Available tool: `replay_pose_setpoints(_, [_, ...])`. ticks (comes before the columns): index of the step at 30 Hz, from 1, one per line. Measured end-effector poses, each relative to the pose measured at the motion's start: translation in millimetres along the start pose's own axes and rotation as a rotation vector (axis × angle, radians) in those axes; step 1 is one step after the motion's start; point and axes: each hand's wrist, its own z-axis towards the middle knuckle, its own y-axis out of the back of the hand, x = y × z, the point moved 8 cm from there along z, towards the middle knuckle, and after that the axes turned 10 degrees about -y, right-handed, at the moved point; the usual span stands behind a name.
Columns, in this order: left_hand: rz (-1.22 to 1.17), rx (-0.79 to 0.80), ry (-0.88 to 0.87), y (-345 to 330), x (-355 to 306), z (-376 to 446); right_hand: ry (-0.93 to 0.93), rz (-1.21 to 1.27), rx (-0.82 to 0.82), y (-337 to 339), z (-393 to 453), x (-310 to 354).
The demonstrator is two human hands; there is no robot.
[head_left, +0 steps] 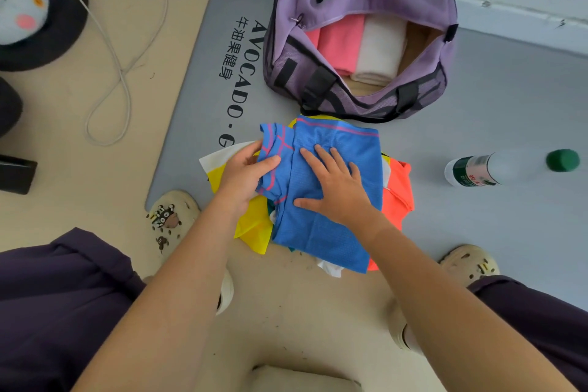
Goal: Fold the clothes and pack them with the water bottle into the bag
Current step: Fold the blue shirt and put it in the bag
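A grey mat [477, 232] carries the open purple bag [359, 51], which holds a pink roll [342, 41] and a white roll [380, 48]. Nearer lies a blue shirt [318, 200] atop yellow and orange garments; the right hand [334, 188] presses it flat, fingers spread, while the left hand [245, 175] pinches its sleeve. The water bottle [509, 167] lies on its side to the right

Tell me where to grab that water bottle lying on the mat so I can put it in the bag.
Grip the water bottle around its clear middle, coming down from above. It lies on its side on the grey mat, green cap pointing right, with open space all round, so a top-down grip across the body looks easiest. The label end would do too.
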Motion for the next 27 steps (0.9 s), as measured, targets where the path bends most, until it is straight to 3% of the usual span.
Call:
replay_pose_setpoints(2, [0.282, 0.073, -0.138, -14, -20, 1, -0.063, 0.393, 0.001, 18, -3, -14])
replay_pose_setpoints(4, [0.511, 0.242, -0.201, -39, -30, -1, -0.191, 0.774, -0.061, 31, -10, -39])
replay_pose_setpoints(7, [0.556, 0.531, -0.023, -77, -18, -14, -0.380, 1.113, 0.025, 22, -19, -57])
replay_pose_setpoints(9, [0.500, 0.431, -0.017, -75, -18, -11, -0.458, 1.117, 0.100, 12, -19, -57])
replay_pose_setpoints(12, [0.491, -0.019, -0.096, -29, -26, 2, -0.509, 1.042, 0.105, 6, -12, -51])
replay_pose_setpoints(13, [0.515, -0.087, -0.086, -17, -24, 3, -0.507, 1.029, 0.089, 5, -9, -48])
replay_pose_setpoints(18, [0.519, 0.044, 0.041, -18, 4, 4, -0.499, 0.987, 0.038, 12, 9, -29])
replay_pose_setpoints(27, [0.491, 0.054, 0.062, -19, 15, 9, -0.568, 1.060, 0.037, 6, -1, -40])
